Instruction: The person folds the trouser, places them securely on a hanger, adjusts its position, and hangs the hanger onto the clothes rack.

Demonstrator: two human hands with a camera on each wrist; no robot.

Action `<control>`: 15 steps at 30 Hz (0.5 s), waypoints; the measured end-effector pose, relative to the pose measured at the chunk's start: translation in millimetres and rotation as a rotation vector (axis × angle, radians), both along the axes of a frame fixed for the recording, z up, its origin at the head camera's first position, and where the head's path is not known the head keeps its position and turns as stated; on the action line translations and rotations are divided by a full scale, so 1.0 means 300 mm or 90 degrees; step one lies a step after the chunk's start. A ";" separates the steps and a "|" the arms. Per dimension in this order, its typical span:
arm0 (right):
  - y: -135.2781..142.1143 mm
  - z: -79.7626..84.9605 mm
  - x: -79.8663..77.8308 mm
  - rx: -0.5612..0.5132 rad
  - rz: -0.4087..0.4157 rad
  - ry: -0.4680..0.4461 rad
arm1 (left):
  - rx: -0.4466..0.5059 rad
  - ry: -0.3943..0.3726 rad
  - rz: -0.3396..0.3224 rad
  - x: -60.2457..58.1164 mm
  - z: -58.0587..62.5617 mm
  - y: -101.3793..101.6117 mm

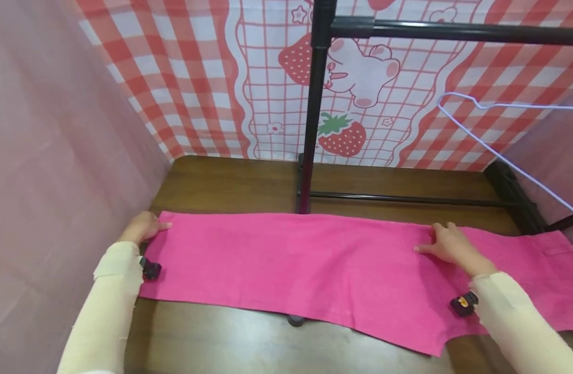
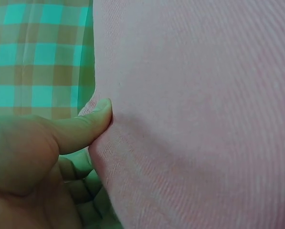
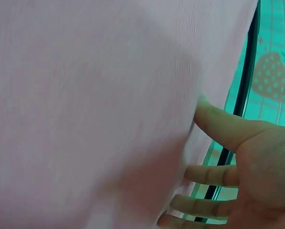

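Pink trousers, folded lengthwise, stretch across a wooden table. At their left end my left hand pinches the upper corner of the leg hem. The left wrist view shows the thumb of that hand on top of the cloth, its fingers curled underneath. Farther right, near the upper part of the trousers, my right hand holds cloth by the far edge. In the right wrist view, the thumb meets a fold, and the other fingertips are hidden behind it. The waistband end lies past my right forearm.
A black rack post rises behind the trousers, with a top rail and a low bar running right. A lilac hanger is at the right. Behind hangs a checked strawberry cloth; a pink curtain borders the left.
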State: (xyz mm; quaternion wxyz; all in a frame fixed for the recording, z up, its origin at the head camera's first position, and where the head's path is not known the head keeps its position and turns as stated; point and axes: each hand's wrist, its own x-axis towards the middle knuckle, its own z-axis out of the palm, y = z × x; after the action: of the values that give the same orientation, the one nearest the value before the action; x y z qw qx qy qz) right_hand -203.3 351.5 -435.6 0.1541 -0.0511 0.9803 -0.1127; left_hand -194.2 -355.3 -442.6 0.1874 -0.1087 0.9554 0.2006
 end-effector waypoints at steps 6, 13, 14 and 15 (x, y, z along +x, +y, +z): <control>0.100 -0.002 0.024 -0.017 -0.035 -0.076 | 0.000 0.005 -0.016 0.021 -0.005 -0.009; 0.213 -0.009 0.035 -0.027 -0.040 -0.112 | 0.004 0.021 0.004 0.062 -0.030 -0.010; 0.226 -0.010 0.040 -0.023 -0.032 -0.102 | 0.008 0.022 0.008 0.067 -0.031 -0.009; 0.238 -0.011 0.045 -0.015 -0.020 -0.086 | 0.013 0.023 0.012 0.072 -0.031 -0.010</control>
State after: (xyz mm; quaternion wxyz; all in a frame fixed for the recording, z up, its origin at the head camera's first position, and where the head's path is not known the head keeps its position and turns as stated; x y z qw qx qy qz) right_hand -189.8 423.0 -438.9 0.2175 -0.0301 0.9669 -0.1298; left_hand -172.4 -358.2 -452.0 0.1696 -0.1124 0.9555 0.2138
